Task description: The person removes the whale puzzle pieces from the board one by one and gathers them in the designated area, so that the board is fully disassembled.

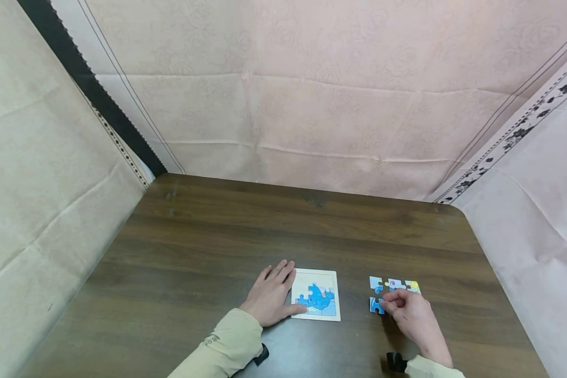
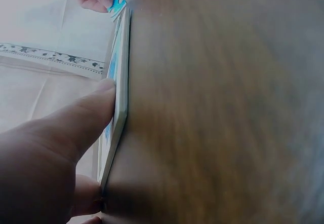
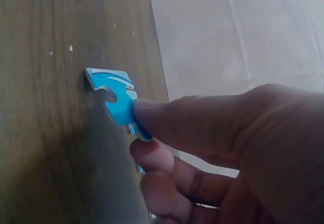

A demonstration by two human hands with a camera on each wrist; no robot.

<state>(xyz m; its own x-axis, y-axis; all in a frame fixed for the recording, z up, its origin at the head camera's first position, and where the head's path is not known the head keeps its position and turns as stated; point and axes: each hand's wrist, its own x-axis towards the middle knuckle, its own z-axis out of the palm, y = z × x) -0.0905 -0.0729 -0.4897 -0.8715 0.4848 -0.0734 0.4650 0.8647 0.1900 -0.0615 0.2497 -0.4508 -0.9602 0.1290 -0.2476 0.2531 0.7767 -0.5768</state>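
One puzzle piece point(image 3: 121, 107) peeks from the right hand point(image 1: 413, 317).

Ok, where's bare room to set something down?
Bare: brown wooden tabletop beyond the square white puzzle board, and between it and the mostly blue jigsaw pieces. Crowded: right hand at those pieces; left hand at the board's edge.

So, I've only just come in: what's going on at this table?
Someone's left hand rests on the left edge of a white-framed jigsaw board, which is only partly filled with a blue picture. The right hand pinches a blue piece in its fingers. More loose pieces lie on the table, to the right of the board.
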